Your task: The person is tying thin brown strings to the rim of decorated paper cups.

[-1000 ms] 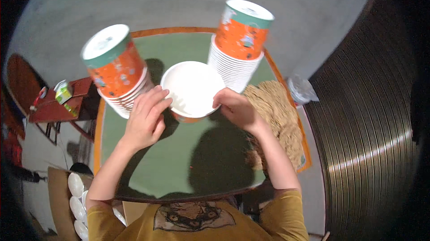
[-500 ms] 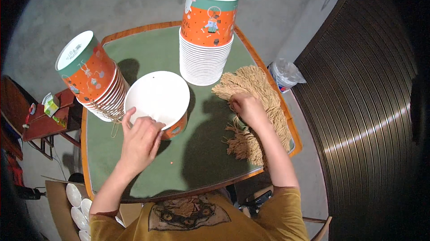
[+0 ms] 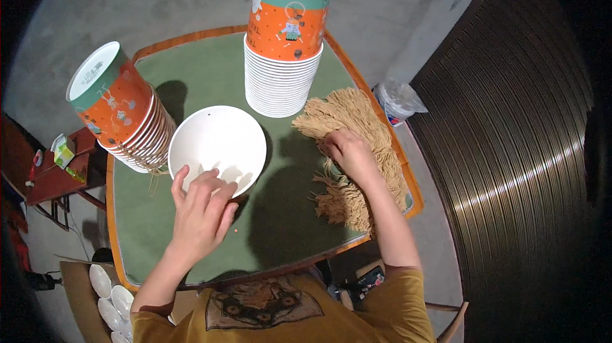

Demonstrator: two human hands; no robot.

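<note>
A white-lined paper bucket [image 3: 220, 142], its mouth facing up, is on the green table near the middle. My left hand [image 3: 201, 212] is at its near rim, fingers spread, the fingertips over the opening. To the right, a thick bundle of tan cords [image 3: 376, 152] lies heaped along the table's edge. At the left side of that heap, my right hand [image 3: 350, 155] has its fingers pinched together among the cords. The fingertips are partly hidden, so how many cords are in them cannot be seen.
Behind the bucket rises a tall stack of upturned orange-and-green paper buckets [image 3: 284, 43]. Another stack [image 3: 121, 107] leans at the left, cords hanging by its rims. A white pail [image 3: 398, 102] stands beyond the table's right edge, near a ribbed metal shutter [image 3: 510, 152].
My left fingers have come off the near rim and spread apart. The bucket's orange outer side no longer shows. My right hand remains at the cords. The whole view has shifted slightly.
</note>
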